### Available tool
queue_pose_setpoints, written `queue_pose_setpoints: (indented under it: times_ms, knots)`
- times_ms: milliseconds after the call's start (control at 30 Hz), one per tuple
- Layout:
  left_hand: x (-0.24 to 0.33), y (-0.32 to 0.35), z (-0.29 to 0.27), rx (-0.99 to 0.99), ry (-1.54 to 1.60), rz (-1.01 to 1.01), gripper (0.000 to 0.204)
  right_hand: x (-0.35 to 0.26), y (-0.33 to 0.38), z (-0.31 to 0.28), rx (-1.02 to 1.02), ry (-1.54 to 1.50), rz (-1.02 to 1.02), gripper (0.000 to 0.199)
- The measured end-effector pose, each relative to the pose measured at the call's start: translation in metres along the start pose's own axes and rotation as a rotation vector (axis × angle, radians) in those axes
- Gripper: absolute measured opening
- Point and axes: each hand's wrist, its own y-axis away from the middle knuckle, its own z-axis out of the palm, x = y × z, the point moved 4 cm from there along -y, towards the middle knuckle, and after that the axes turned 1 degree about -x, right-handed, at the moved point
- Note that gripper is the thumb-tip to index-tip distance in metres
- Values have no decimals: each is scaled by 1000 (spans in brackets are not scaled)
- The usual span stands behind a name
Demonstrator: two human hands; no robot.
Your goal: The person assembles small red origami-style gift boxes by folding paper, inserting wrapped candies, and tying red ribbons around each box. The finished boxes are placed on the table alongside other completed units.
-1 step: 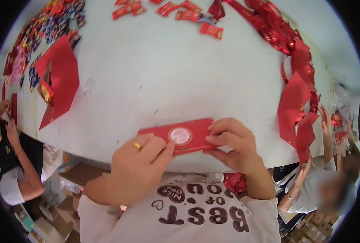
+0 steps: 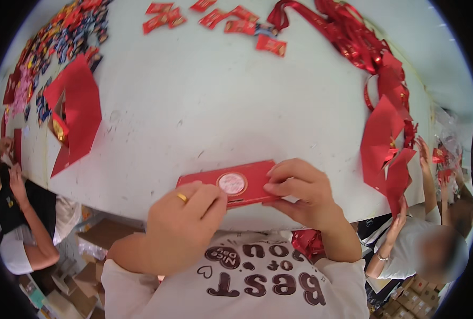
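Observation:
A flat red box (image 2: 253, 178) with a round pale emblem on its face is held at the table's near edge, between my two hands. My left hand (image 2: 183, 220), a gold ring on one finger, grips the box's left part, fingers bent over its front. My right hand (image 2: 303, 189) pinches the right end, thumb below and fingers on top. The inside of the box is hidden.
An open red box (image 2: 85, 109) with gold-wrapped contents stands on the left, near heaped wrapped sweets (image 2: 69, 40). Red sweet packets (image 2: 240, 27) lie at the far side. Red ribbons (image 2: 348, 40) and open red boxes (image 2: 380, 143) line the right. Co-workers' hands (image 2: 399, 220) work on both sides.
The red box sits slightly lower and further left in the picture, still in both hands. The rest of the scene has shifted a little with the view.

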Motion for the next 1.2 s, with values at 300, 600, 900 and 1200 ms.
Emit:
queue_pose_setpoints:
  times_ms: [300,600,900,1200]
  knots:
    - [-2,-14,10,77,82,34,22,125,-120,-128,519,187,388,17]
    - [0,-10,11,102,12,87,23,151,-166,-100,354,748,-183,9]
    - [3,-30,-22,-335,357,-73,64,45,-29,-85,294,159,184,6]
    - [-15,-153,-11,-95,613,-39,38,-34,-83,-103,667,-644,-95,10]
